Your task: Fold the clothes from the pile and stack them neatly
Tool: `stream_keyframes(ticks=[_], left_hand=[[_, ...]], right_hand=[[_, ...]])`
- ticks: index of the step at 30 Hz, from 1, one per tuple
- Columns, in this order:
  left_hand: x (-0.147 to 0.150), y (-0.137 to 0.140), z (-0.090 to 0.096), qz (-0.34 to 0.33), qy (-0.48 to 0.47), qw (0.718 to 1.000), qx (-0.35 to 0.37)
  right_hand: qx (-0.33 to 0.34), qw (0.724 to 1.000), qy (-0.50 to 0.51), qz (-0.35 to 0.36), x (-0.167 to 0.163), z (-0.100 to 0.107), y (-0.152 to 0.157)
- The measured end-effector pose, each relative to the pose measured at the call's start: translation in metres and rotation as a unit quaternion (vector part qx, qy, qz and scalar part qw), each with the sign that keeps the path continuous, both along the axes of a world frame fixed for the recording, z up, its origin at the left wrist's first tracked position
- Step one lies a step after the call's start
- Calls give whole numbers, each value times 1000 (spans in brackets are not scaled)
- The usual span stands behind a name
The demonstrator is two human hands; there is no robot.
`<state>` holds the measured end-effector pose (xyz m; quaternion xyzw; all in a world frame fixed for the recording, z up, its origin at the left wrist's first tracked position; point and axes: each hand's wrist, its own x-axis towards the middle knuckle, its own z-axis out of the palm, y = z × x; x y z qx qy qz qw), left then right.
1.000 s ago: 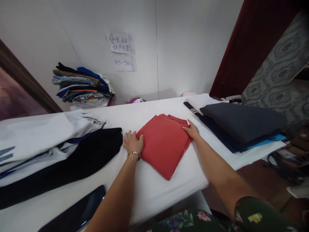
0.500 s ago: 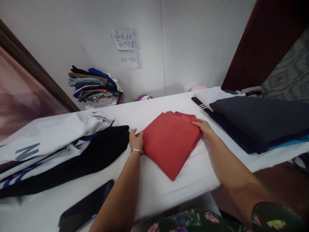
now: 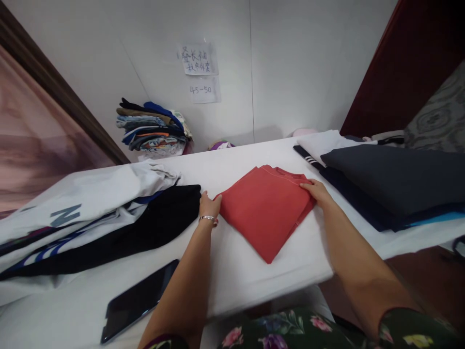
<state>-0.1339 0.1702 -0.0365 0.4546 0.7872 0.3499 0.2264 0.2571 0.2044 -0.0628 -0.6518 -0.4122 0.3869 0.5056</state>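
Observation:
A red garment (image 3: 265,208), folded into a compact shape with its neckline at the far right, lies flat on the white-covered table (image 3: 240,291). At its left corner is my left hand (image 3: 209,206), with a bracelet on the wrist; the thumb meets the fabric and the other fingers curl at the corner, partly hidden. My right hand (image 3: 317,192) grips the right edge near the neckline, thumb on top and the remaining fingers mostly out of sight.
White and black clothes (image 3: 160,218) are piled at left, with a dark phone or tablet (image 3: 140,300) in front. Dark folded clothes (image 3: 392,179) lie at right. A stack of folded clothes (image 3: 154,128) stands beyond the table, below handwritten paper signs (image 3: 199,60) on the wall.
The view has shifted slightly, so everything appears farther right. My left hand's fingers have drawn in at the garment's corner. My right hand keeps its place on the right edge.

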Motion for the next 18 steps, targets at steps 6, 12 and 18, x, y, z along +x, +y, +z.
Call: stream_keyframes(ticks=[6,12,18], left_hand=[[-3,2,-6,13,-61,998,-4],[2,6,-4,16,-57,997,40],[-14,45,18,-4,-31,997,65]], right_hand=[[6,1000,-6,18,-5,4,-2],[-1,1000,-10,29,-8,13,0],[-68,993,10,94,-13,30,-10]])
